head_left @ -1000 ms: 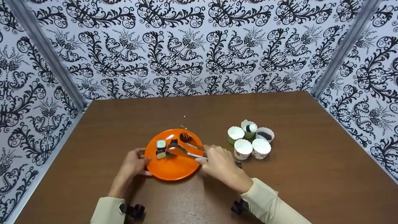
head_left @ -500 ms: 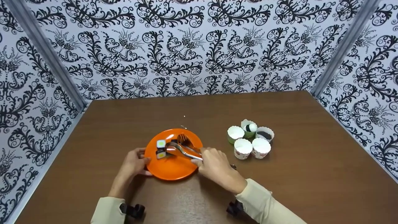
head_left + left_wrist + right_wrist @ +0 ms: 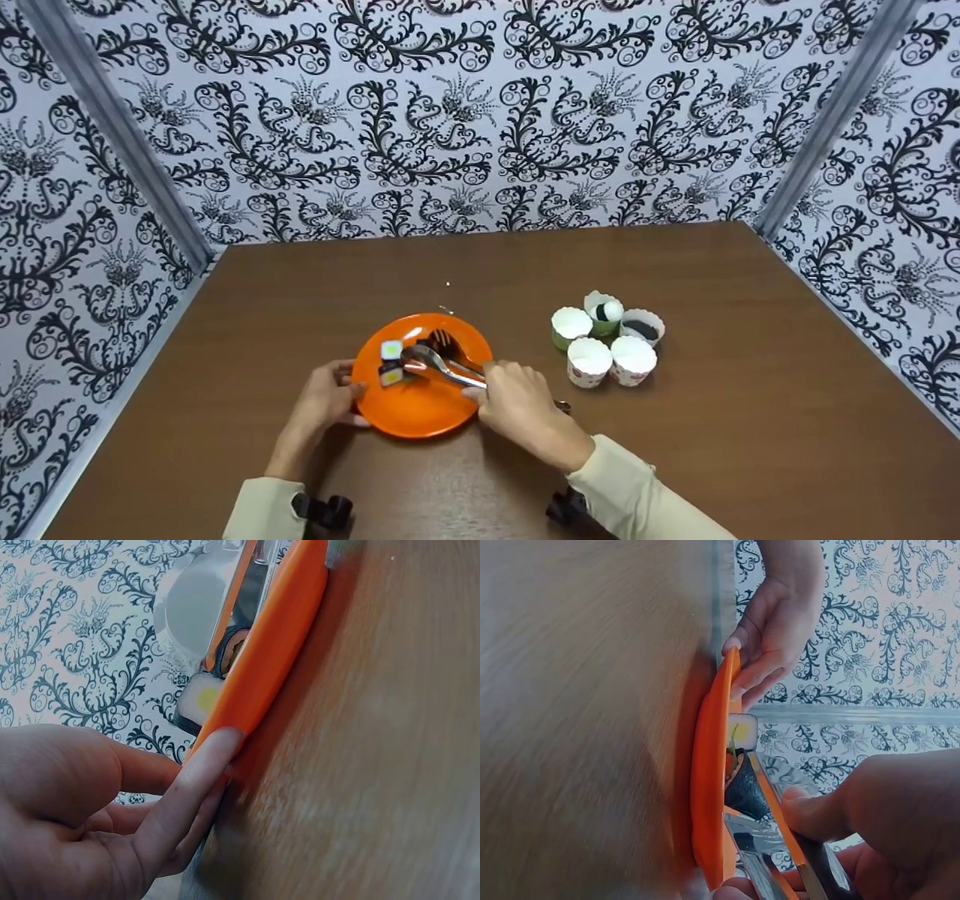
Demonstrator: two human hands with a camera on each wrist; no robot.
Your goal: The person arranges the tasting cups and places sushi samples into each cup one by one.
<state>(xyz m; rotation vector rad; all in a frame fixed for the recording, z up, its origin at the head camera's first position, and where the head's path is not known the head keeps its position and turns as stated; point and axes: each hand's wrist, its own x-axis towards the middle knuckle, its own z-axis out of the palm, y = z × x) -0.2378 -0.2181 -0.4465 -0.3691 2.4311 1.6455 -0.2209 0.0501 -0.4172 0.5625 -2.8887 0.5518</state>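
The left hand (image 3: 321,397) pinches the left rim of an orange plate (image 3: 409,416), fingers on both sides of the edge. The right hand (image 3: 517,409) grips metal serving tongs (image 3: 459,375) with one spoon-shaped end and one fork-shaped end. Both tong ends are over the plate, around a dark seaweed-wrapped roll (image 3: 746,791) that is mostly covered in the head view. White sushi rolls with yellow centres (image 3: 391,349) sit left of the tongs. In the left wrist view, a sushi roll (image 3: 202,697) shows just beyond the raised plate rim.
Right of the plate stands a cluster of several paper cups (image 3: 589,361). One back cup holds a white piece with a black band (image 3: 610,311); another has something dark (image 3: 639,328) inside. White crumbs (image 3: 447,310) lie behind the plate. Patterned walls enclose the wooden table (image 3: 337,277).
The right hand has shifted slightly left with the tongs, and the fork end has come nearer the spoon end. The left hand stays on the plate's rim.
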